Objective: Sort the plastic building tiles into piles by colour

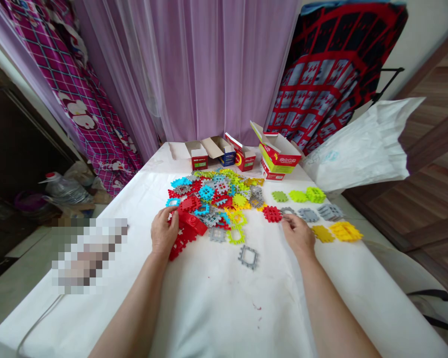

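Observation:
My left hand [165, 232] is at the left edge of a heap of toothed plastic building tiles [218, 194]. Its fingers are closed on a red tile [182, 238], partly covered by the hand. A red block with a round stud [192, 224] lies against that tile. On the right, my right hand [299, 234] has its thumb and fingertips pinched at the edge of a red toothed tile [272, 214]. Just behind those fingers is a grey tile [288, 211]. Between the hands, a single grey square frame tile [249, 257] lies flat.
Green tiles [298, 196], grey tiles [309, 215] and yellow tiles [346, 231] are in rows at the right. Several opened cartons [242, 158] line the table's back edge. A white plastic bag [362, 144] bulges beside the right edge. A pixelated object [91, 256] with a cable lies left.

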Tool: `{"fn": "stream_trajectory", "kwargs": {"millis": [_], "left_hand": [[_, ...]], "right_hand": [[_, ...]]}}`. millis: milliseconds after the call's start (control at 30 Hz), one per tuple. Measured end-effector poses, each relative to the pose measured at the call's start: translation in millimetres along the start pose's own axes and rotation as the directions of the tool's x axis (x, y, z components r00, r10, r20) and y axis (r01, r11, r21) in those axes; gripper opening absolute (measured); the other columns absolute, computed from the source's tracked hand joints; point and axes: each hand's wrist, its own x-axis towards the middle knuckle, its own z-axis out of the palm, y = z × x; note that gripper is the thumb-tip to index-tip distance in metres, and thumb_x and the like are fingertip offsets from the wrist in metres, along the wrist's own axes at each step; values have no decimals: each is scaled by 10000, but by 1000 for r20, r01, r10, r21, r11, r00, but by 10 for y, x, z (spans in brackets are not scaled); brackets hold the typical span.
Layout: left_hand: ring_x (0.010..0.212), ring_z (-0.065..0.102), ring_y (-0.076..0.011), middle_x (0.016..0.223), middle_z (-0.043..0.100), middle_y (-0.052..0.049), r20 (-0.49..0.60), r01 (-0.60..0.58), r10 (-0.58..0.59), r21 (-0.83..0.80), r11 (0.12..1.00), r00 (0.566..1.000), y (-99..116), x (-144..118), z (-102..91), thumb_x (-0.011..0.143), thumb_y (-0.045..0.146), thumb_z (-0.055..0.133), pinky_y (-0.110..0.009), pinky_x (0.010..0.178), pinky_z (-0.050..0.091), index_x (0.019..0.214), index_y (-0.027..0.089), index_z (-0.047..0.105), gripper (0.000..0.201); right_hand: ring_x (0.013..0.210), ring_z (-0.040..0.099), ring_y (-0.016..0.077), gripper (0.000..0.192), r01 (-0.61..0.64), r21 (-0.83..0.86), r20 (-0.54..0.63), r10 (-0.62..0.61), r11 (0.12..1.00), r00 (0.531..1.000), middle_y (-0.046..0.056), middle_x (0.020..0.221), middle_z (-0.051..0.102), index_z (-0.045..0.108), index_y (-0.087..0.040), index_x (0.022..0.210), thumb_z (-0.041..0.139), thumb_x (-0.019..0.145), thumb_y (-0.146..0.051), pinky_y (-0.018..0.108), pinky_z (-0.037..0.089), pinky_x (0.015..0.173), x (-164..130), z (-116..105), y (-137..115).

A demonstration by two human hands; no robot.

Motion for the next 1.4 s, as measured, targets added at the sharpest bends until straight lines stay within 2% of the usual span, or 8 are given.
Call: {"fn": "stream_trajectory", "kwargs": {"millis": [533,733,800,900,1033,1200,1300,1400], "left_hand": [[1060,621,-255,1080,684,-108,-141,306,-337,-202,930,931,116,574,644,896,284,360,-430,954,471,1095,177,637,358],[1334,428,-293,1421,497,-130,60,66,-54,-226,972,997,162,99,216,741,506,660,-451,1087,365,1319,209,533,662],[1441,204,-372,1576,237,-161,285,-174,192,-87,981,939,247,-221,99,699,604,672,-606,1097,260,1453,240,370,891],[1447,119,-429,1594,149,-191,526,-401,313,58,914,791,417,-586,66,617,665,712,-717,1060,160,1489,267,299,1044],[1441,164,-418,1581,187,-206,545,-437,269,204,876,794,594,-633,207,740,608,645,-723,1059,127,1467,262,360,854],[1439,192,-399,1578,208,-193,510,-387,205,279,879,835,659,-355,392,828,573,557,-764,1024,142,1447,277,393,706],[1441,192,-389,1581,201,-185,484,-352,173,307,884,858,661,-259,466,834,573,550,-769,1023,136,1445,279,396,695],[1442,193,-382,1583,201,-179,450,-340,175,317,885,876,659,-242,508,834,576,550,-758,1034,130,1438,281,407,688]], "right_hand": [[721,589,212,387,-14,40,-135,20,999,991,87,832,707,725,-179,904,465,712,-391,326,456,696,-35,11,-43],[667,585,205,387,19,90,-182,-2,996,983,93,803,694,705,-172,880,456,715,-419,335,462,679,-47,-3,-63],[659,583,193,340,99,118,-173,-77,988,982,76,776,681,683,-188,832,465,732,-428,320,467,674,-139,-18,-148],[652,579,163,257,287,195,-9,-290,938,957,37,747,656,640,-213,791,489,786,-420,281,477,658,-395,-64,-334],[845,611,181,254,493,238,279,-545,837,790,47,912,656,640,-213,947,633,767,-393,302,490,791,-746,-176,-542],[1032,564,240,440,564,158,470,-564,811,679,64,1086,618,641,-245,1067,746,672,-407,376,454,913,-892,-328,-632],[1039,558,244,439,575,97,489,-542,812,684,60,1095,617,641,-262,1099,734,694,-402,380,448,925,-852,-276,-648],[1067,555,253,439,542,-27,412,-485,840,772,93,1145,607,605,-238,1195,661,785,-383,382,444,938,-723,-92,-684]]}}
